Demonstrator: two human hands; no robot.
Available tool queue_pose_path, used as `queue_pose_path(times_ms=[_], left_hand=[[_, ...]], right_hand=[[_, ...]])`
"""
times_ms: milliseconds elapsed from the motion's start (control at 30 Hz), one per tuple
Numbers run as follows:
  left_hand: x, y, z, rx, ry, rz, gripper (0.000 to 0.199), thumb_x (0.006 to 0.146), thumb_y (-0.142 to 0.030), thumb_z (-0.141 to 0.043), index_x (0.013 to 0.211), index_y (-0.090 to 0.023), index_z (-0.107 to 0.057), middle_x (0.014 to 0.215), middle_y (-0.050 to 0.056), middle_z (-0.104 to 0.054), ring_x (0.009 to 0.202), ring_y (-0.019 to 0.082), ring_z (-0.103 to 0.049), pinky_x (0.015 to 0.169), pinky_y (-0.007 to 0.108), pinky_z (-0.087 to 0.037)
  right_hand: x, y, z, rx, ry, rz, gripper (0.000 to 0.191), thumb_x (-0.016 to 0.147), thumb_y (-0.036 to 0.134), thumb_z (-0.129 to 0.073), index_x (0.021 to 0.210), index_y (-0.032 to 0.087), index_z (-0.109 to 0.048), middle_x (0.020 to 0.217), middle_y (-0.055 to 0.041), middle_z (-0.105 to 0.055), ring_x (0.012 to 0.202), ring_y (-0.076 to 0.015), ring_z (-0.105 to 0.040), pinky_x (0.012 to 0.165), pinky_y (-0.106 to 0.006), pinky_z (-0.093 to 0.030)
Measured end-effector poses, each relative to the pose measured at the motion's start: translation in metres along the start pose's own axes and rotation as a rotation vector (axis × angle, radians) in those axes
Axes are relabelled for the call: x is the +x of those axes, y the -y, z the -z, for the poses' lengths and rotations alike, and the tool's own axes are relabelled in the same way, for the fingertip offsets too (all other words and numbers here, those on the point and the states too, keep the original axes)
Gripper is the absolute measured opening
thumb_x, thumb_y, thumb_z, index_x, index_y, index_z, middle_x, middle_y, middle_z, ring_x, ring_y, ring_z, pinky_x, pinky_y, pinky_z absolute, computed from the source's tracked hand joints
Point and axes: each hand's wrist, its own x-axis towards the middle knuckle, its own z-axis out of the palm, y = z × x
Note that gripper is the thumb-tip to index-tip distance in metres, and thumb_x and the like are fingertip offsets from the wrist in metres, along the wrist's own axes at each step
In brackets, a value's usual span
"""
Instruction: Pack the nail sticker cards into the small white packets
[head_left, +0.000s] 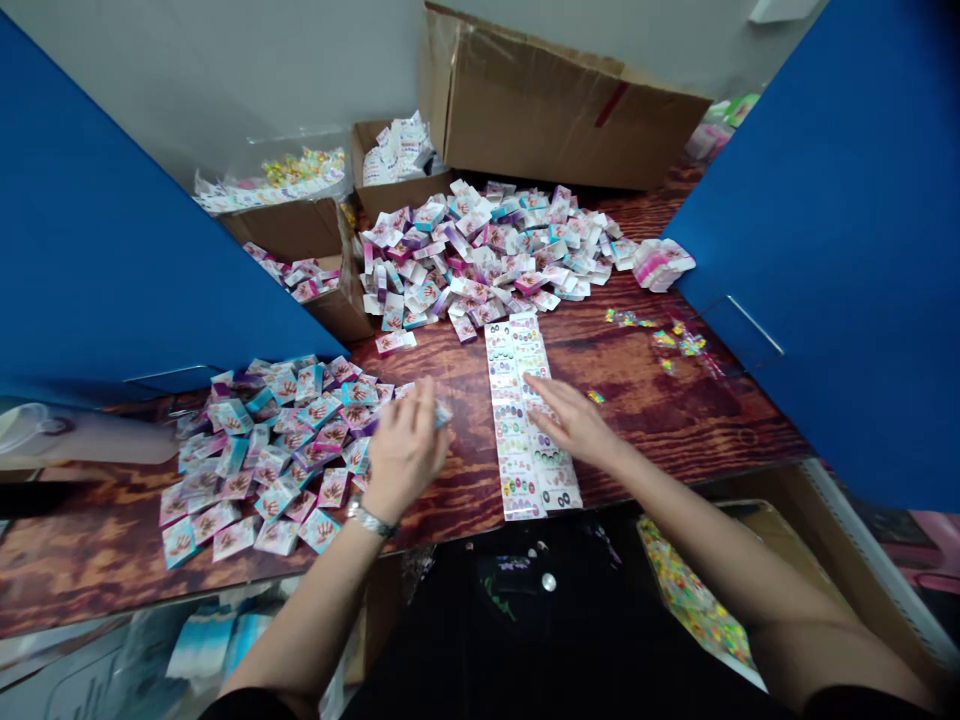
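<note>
My left hand (pixel 409 445), with a metal-banded watch (pixel 371 518) at the wrist, is at the right edge of a pile of small printed boxes (pixel 277 440). Its fingers are curled round a small box (pixel 443 413); only a pale blue-white corner shows past them. Over two columns of printed sticker sheets (pixel 517 440) reaches my right hand (pixel 571 420), fingers stretched out and slightly apart. I see nothing in it; whether its fingertips touch the sheets I cannot tell.
Behind lies a heap of opened small boxes (pixel 480 250), beside cartons (pixel 352 290) and a large cardboard box (pixel 555 110). Small wrapped yellow pieces (pixel 686 342) lie at right. Blue panels (pixel 832 250) flank the wooden table (pixel 645 390). Below its edge is a carton of wrapped pieces (pixel 694 590).
</note>
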Motion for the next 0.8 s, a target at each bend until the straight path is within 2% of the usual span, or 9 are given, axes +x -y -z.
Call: queue_pose_path(times_ms=[67,133,233,367,433,500,600,667,800], left_hand=[[0.002,0.019,0.012,0.091,-0.081,0.123,0.07,0.088,-0.037,-0.054,0.147,-0.008,-0.031,0.15,0.025,-0.03,0.135,0.043,-0.031,0.106,0.061,-0.029],[0.001,0.026,0.014,0.104,-0.122,0.158,0.07,0.086,-0.04,-0.057,0.145,-0.01,-0.034,0.153,0.024,-0.024,0.14,0.045,-0.022,0.108,0.065,-0.022],[-0.005,0.016,0.004,-0.021,-0.121,0.09,0.061,0.086,-0.036,-0.059,0.14,-0.013,-0.042,0.148,0.022,-0.035,0.139,0.039,-0.026,0.109,0.061,-0.028],[-0.012,-0.021,-0.016,-0.413,0.009,0.084,0.045,0.088,-0.032,-0.057,0.129,-0.015,-0.052,0.131,0.017,-0.056,0.126,0.031,-0.047,0.105,0.052,-0.039],[-0.013,-0.044,-0.022,-0.725,0.19,0.202,0.041,0.088,-0.035,-0.056,0.124,-0.015,-0.056,0.118,0.014,-0.064,0.112,0.028,-0.058,0.098,0.048,-0.045],[-0.012,-0.064,-0.028,-1.126,0.462,0.399,0.044,0.087,-0.043,-0.057,0.118,-0.012,-0.059,0.105,0.014,-0.068,0.096,0.025,-0.065,0.088,0.042,-0.051],[-0.007,-0.082,-0.035,-1.713,0.798,0.79,0.055,0.086,-0.058,-0.053,0.111,-0.01,-0.059,0.098,0.016,-0.069,0.082,0.022,-0.068,0.074,0.036,-0.054],[0.001,-0.086,-0.04,-1.968,0.8,0.992,0.053,0.085,-0.058,-0.055,0.107,-0.011,-0.06,0.099,0.015,-0.069,0.08,0.021,-0.068,0.07,0.035,-0.055],[0.013,-0.086,-0.044,-2.062,0.478,1.093,0.033,0.075,-0.028,-0.071,0.103,-0.012,-0.061,0.096,0.011,-0.07,0.077,0.02,-0.068,0.073,0.033,-0.054]], right_hand=[[0.008,-0.037,0.008,-0.127,0.092,0.009,0.06,0.091,0.036,-0.054,0.146,0.018,-0.037,0.146,-0.0139,-0.045,0.136,-0.0303,-0.04,0.11,-0.053,-0.035],[0.014,-0.064,0.01,-0.196,0.229,0.012,0.07,0.086,0.041,-0.062,0.146,0.017,-0.037,0.15,-0.015,-0.038,0.14,-0.0336,-0.031,0.112,-0.055,-0.032],[0.018,-0.082,0.007,-0.242,0.351,0.014,0.075,0.081,0.046,-0.067,0.145,0.019,-0.039,0.151,-0.0143,-0.035,0.142,-0.0358,-0.026,0.111,-0.057,-0.029],[0.015,-0.079,0.0,-0.273,0.3,0.052,0.055,0.081,0.043,-0.068,0.132,0.025,-0.056,0.14,-0.0099,-0.053,0.139,-0.035,-0.033,0.111,-0.061,-0.025],[0.012,-0.071,0.001,-0.255,0.237,0.063,0.036,0.083,0.036,-0.068,0.118,0.027,-0.065,0.127,-0.0069,-0.064,0.131,-0.0321,-0.044,0.109,-0.059,-0.029],[0.007,-0.058,0.006,-0.217,0.179,0.042,0.022,0.086,0.028,-0.064,0.106,0.027,-0.071,0.111,-0.0053,-0.072,0.116,-0.0271,-0.058,0.104,-0.053,-0.038],[-0.003,-0.02,0.022,-0.112,0.14,0.031,0.023,0.092,0.024,-0.054,0.109,0.025,-0.07,0.098,-0.0054,-0.074,0.092,-0.0197,-0.067,0.087,-0.038,-0.051],[-0.011,0.013,0.035,0.036,0.191,0.087,0.026,0.095,0.026,-0.05,0.114,0.024,-0.067,0.1,-0.0046,-0.073,0.089,-0.0172,-0.068,0.08,-0.032,-0.053],[-0.023,0.063,0.049,0.309,0.332,0.124,0.026,0.095,0.026,-0.051,0.115,0.027,-0.067,0.099,0.0005,-0.074,0.087,-0.0133,-0.069,0.078,-0.025,-0.053]])
